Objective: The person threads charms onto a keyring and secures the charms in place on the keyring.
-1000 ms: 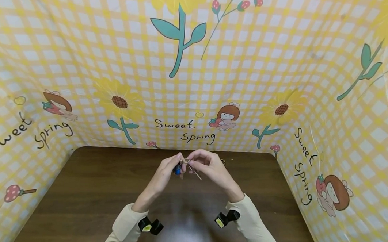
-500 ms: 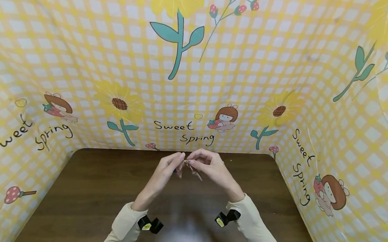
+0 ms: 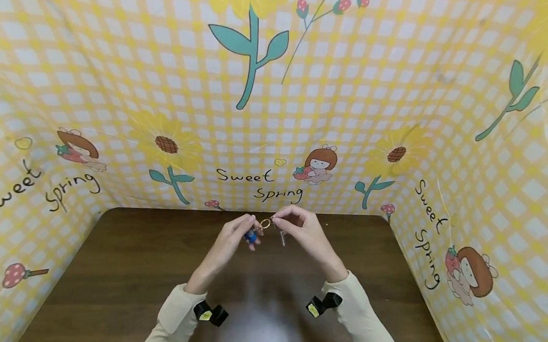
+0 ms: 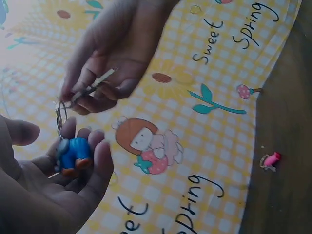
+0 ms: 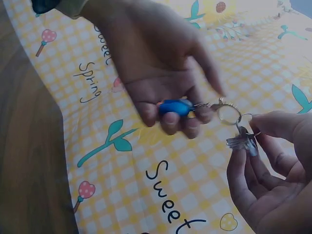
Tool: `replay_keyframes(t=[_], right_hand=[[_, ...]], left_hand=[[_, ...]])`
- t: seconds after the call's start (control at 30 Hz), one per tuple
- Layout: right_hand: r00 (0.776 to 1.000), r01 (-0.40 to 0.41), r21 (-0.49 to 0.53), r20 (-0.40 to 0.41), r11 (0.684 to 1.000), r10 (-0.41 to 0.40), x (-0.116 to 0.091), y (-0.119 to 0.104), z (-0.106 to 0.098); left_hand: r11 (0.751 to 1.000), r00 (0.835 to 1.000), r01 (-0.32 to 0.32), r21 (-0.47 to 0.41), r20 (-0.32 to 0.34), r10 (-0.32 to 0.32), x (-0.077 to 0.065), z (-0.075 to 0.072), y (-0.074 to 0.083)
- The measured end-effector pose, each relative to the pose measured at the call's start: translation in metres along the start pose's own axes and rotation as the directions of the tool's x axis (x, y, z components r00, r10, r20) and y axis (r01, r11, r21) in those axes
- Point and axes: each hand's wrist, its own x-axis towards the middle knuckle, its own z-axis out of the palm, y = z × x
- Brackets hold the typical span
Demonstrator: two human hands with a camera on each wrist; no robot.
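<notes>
Between the hands, a gold ring (image 3: pixel 265 224) joins a blue figure keychain charm (image 4: pixel 74 155) to a small bunch of keys (image 5: pixel 243 141). My left hand (image 3: pixel 231 237) holds the charm on its curled fingers; a short chain runs from it to the ring. In the left wrist view the left thumb stands off from the charm. My right hand (image 3: pixel 305 232) pinches a thinner ring (image 5: pixel 251 122) at the keys between thumb and fingers. The keys hang below that pinch, partly against the fingers. Both hands are raised above the far part of the table.
The dark wooden table (image 3: pixel 156 278) ends at a yellow checked cloth (image 3: pixel 277 114) that rises behind and at both sides. A small pink item with a ring-like part (image 4: pixel 270 161) lies on the table, in the left wrist view.
My hands have drawn slightly apart, the right one moving right with the keys. The gold ring now shows stretched between them, and the blue charm is in view again at my left hand.
</notes>
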Motion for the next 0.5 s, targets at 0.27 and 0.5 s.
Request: replay_keyframes(t=[0.27,0.5], right_hand=[[0.998,0.007,-0.067,-0.059,0.998,-0.011,0.007,0.003,-0.003],[0.997,-0.041,-0.065,-0.063,0.997,0.036,0.01,0.011,-0.009]], left_hand=[[1.0,1.0,0.001,-0.018,0.0,-0.001,0.007,-0.006,-0.015],[0.999,0.999,0.036,-0.009,-0.019,-0.036,0.01,-0.012,-0.023]])
